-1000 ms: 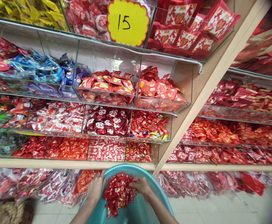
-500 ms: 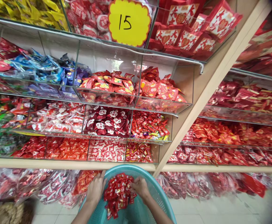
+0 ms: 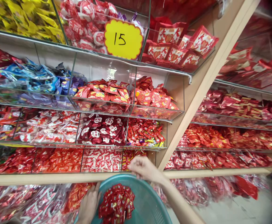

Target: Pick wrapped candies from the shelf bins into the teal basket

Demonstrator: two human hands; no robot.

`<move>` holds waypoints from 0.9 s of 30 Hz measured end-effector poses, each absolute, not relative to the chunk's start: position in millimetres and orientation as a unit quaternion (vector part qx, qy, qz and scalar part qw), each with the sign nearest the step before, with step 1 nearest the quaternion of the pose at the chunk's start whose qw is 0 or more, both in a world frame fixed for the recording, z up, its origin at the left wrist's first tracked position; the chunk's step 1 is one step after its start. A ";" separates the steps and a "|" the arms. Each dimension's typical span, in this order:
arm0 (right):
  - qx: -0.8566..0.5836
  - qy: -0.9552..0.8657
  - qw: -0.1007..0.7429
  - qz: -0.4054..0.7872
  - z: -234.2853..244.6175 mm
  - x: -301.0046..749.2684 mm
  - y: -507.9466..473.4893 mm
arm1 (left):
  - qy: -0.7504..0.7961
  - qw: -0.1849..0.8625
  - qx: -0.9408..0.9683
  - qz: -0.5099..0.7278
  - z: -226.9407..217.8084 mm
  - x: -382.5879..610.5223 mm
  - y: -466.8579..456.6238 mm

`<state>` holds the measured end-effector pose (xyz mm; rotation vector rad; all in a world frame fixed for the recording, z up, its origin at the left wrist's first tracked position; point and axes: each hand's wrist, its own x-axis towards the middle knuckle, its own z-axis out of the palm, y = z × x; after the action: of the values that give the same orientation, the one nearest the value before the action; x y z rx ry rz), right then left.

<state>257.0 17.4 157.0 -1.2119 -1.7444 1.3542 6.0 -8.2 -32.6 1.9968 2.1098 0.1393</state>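
Note:
A teal plastic basket (image 3: 153, 199) is at the bottom centre, with a heap of small red-wrapped candies (image 3: 117, 202) in it. My left hand (image 3: 90, 202) grips the basket's left rim, its fingers partly hidden. Above the far rim is my right hand (image 3: 141, 168), its fingers curled together; whether anything is in them I cannot make out. Behind it, in the lowest shelf row, lies a compartment of small red and yellow candies (image 3: 127, 158), partly covered by the hand.
Clear-walled shelf bins of wrapped candies rise in front, with a yellow price card (image 3: 123, 39) marked 15. A slanting wooden divider (image 3: 196, 90) separates the right-hand shelves. Plastic bags of candies (image 3: 49, 202) lie below the wooden ledge (image 3: 44, 178).
My right hand has risen from the candies inside the basket to the lowest shelf row. My left hand stays at the rim. The view has shifted, so shelves and basket appear lower.

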 end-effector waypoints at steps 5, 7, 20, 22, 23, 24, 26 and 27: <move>-0.487 -0.737 0.387 0.265 242.6 269.1 63.5 | 0.722 0.115 0.681 0.050 -32.3 5.8 -9.7; -0.506 -0.766 0.371 0.140 251.0 266.4 83.4 | 0.719 0.117 0.683 0.052 -32.1 5.6 -9.7; -0.602 -0.791 0.112 0.019 258.0 233.4 117.2 | 0.718 0.138 0.681 0.047 -37.9 3.8 -5.5; -0.592 -0.798 0.112 0.017 258.2 238.6 117.7 | 0.718 0.139 0.680 0.042 -35.9 4.5 -6.2; -0.589 -0.800 0.110 0.011 258.5 239.9 117.3 | 0.718 0.138 0.681 0.041 -34.6 4.9 -6.6; -0.589 -0.801 0.106 0.002 258.7 239.8 116.5 | 0.718 0.137 0.681 0.041 -33.2 5.4 -7.2; -0.593 -0.799 0.097 -0.028 259.2 235.5 114.1 | 0.719 0.136 0.680 0.042 -30.6 6.1 -8.2; -0.596 -0.796 0.094 -0.046 259.4 231.7 112.7 | 0.719 0.136 0.680 0.041 -29.6 6.4 -8.6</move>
<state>231.7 112.7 259.4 -1.7690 -2.3612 -0.1368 6.4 -8.6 -29.6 1.9689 2.0835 0.1199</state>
